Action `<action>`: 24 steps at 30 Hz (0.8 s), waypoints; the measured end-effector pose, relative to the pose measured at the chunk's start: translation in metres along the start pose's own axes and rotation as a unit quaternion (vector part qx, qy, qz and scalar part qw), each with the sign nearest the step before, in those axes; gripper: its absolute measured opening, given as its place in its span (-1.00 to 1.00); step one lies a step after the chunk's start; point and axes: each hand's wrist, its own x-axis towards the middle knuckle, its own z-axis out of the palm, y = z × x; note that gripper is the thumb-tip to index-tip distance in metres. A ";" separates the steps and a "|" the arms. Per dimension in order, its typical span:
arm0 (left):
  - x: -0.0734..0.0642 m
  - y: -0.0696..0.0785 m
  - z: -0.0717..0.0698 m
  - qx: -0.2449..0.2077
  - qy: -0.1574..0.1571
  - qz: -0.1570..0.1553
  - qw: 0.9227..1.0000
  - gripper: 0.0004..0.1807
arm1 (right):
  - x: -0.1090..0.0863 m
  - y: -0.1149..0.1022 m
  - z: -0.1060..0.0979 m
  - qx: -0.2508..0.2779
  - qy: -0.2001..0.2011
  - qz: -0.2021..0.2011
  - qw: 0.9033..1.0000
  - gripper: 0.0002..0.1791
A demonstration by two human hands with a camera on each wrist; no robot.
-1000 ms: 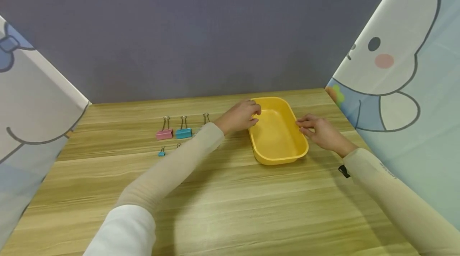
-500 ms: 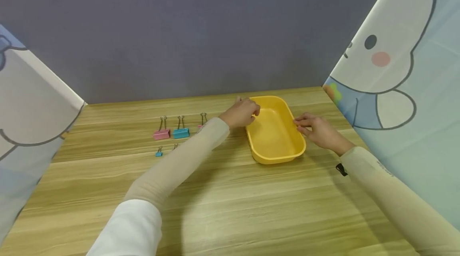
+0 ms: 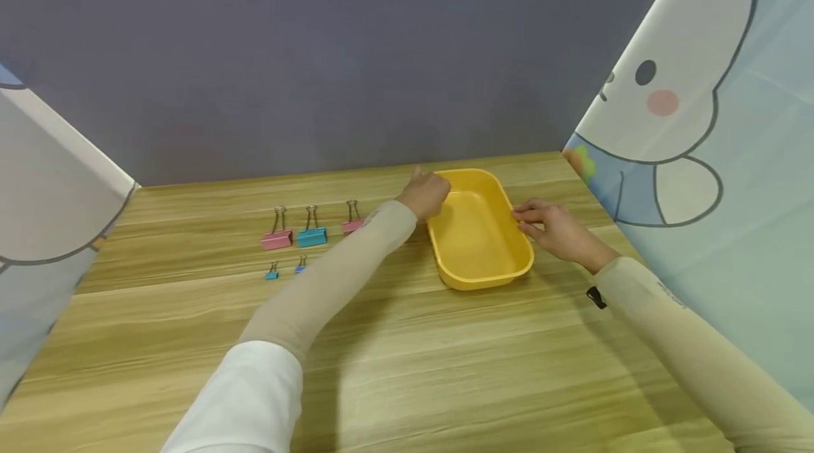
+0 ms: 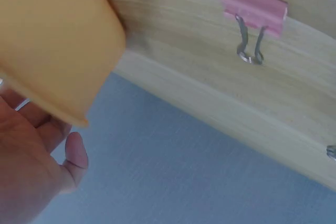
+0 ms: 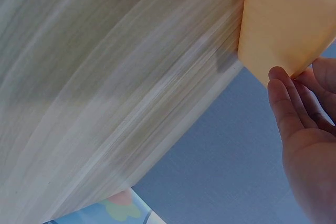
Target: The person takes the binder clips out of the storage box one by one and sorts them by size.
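A yellow plastic tray (image 3: 480, 237) stands on the wooden table between my two hands. My left hand (image 3: 425, 196) is at its far left edge, fingers curled over the rim; the thumb sticks out apart from it in the left wrist view. My right hand (image 3: 559, 230) pinches the right rim, and in the right wrist view its fingers (image 5: 286, 103) lie against the outer wall. Left of the tray sit larger binder clips: one pink (image 3: 276, 239), one blue (image 3: 312, 237) and another pink clip (image 4: 255, 8), partly behind my left sleeve in the head view.
Two small blue binder clips, one at the left (image 3: 271, 275) and one beside my sleeve (image 3: 300, 268), lie in front of the larger ones. A small black clip (image 3: 596, 297) is by my right forearm. A grey panel (image 3: 318, 64) rises behind the table.
My left hand has slid back along the tray's left rim, and its forearm now uncovers more of the clips. The head view has shifted a little. My right hand stays at the rim.
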 end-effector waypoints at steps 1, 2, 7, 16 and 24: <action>0.001 0.001 0.000 0.009 -0.003 -0.006 1.000 -0.76 | 0.000 0.000 0.000 0.002 -0.001 0.000 1.000 -0.70; 0.003 0.002 0.001 0.017 -0.006 -0.012 1.000 -0.75 | 0.000 0.001 0.000 0.002 -0.002 0.000 1.000 -0.70; 0.006 0.009 -0.001 0.068 -0.015 -0.031 0.997 -0.77 | 0.000 0.003 0.001 0.002 0.003 -0.006 1.000 -0.70; 0.005 0.015 -0.001 0.081 -0.018 -0.035 0.996 -0.81 | 0.000 0.003 0.002 -0.001 0.018 -0.027 0.999 -0.70; 0.004 0.015 0.002 0.091 -0.018 -0.035 0.995 -0.82 | 0.001 0.000 0.005 0.004 0.029 -0.037 0.999 -0.73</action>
